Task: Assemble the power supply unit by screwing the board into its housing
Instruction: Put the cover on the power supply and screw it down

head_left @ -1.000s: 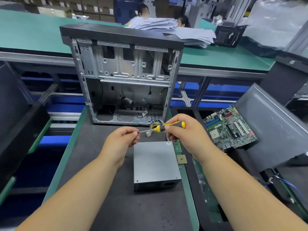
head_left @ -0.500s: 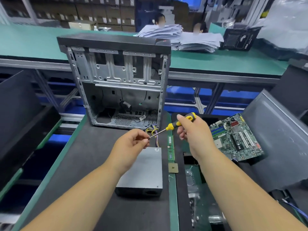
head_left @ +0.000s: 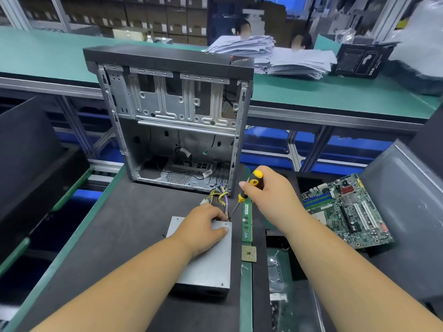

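Under the left hand (head_left: pixel 203 227), lying flat, the power supply unit (head_left: pixel 203 257) is running lengthwise toward the person; the right hand (head_left: pixel 268 195) is gripping the screwdriver (head_left: pixel 249 188), slanting down to the far right corner.

Mat left of metal box (head_left: pixel 203 264): open, free passage | far side: computer case (head_left: pixel 177 121) and wire bundle (head_left: pixel 219 197) block | right: memory stick (head_left: pixel 247 224), chip (head_left: pixel 248 253) just beside box | motherboard (head_left: pixel 345 212) further right.

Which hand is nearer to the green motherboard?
Right. The right hand, gripping the screwdriver, is just left of the motherboard; the left hand rests farther left on the metal box.
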Demonstrator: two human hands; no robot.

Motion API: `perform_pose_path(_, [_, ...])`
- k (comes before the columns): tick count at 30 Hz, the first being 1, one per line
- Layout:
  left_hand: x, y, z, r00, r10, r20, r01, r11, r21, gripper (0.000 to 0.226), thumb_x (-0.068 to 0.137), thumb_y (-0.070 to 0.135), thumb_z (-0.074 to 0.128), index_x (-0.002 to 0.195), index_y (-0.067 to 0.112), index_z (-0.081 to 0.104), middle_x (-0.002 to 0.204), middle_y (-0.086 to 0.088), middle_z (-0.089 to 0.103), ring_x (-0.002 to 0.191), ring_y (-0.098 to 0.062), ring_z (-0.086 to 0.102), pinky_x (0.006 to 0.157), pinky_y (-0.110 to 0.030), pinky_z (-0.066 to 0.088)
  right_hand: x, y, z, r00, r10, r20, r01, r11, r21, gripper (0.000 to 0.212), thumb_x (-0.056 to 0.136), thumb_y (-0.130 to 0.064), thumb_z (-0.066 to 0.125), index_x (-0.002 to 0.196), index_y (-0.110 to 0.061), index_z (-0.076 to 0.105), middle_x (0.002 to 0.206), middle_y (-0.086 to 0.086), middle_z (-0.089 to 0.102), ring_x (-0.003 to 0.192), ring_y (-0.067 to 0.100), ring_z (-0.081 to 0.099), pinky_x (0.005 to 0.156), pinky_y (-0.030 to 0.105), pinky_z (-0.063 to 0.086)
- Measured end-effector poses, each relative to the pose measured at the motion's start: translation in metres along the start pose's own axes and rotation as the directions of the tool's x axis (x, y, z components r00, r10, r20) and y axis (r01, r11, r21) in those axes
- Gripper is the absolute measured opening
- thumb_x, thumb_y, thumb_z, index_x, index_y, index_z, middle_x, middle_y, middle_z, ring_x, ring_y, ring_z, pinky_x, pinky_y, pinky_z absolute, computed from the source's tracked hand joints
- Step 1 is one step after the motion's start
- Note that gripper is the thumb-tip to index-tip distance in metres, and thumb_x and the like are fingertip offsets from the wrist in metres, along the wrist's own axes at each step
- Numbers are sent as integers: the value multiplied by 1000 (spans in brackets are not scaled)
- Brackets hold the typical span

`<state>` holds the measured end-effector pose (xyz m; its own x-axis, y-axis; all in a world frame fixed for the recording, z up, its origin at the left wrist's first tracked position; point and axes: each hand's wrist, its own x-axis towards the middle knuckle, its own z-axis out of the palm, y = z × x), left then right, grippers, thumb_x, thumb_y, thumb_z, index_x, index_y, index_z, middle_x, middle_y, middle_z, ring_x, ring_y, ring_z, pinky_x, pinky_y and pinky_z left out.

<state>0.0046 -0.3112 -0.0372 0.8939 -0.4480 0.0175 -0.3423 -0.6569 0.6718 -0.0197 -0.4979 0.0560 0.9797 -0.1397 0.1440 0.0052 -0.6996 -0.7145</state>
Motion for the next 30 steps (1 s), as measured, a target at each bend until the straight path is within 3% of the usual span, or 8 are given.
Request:
perform_pose_path(5, [-3,-9,8,997,31,-72,-34,999,-40,16,81,32,73,97,31,68,99,15,59,100,-6,52,91,-24,43,4,1,9,999,4,49,-3,1000,-26,31,90,-42,63,76,-22,44,68,-4,56,60,11,49,56,28,40])
perform_pose_path(15, [1,-12,9,997,11,-80,-16,997,-70,16,79,35,74,92,37,66,95,20,59,96,-3,51,86,-22,44,7,-4,16,995,-10,104,21,995,-101,28,91,-41,62,81,-21,45,67,-4,55,58,10,47,57,29,43])
perform_pose_path(22, [7,-9,12,992,-69,-103,56,991,-123,6,78,33,75,80,34,69,88,15,60,88,-2,54,79,-27,48,6,-14,12,989,-25,146,50,985,-164,22,91,-41,62,88,-23,50,76,0,62,71,20,60,62,35,50])
perform_pose_path(26, [8,-9,13,989,-97,-116,79,985,-152,4,78,33,75,78,33,71,87,14,61,86,-3,55,78,-28,49,7,-18,7,979,-29,203,66,982,-180,19,92,-40,62,91,-26,48,78,-1,61,69,16,58,55,28,48])
perform_pose_path(30, [8,-9,14,988,-99,-115,83,987,-134,2,79,32,73,79,33,71,86,15,60,87,-4,54,75,-23,46,8,-26,4,959,-39,281,105,969,-223,22,91,-34,64,88,-29,42,80,-2,62,73,17,59,65,36,50])
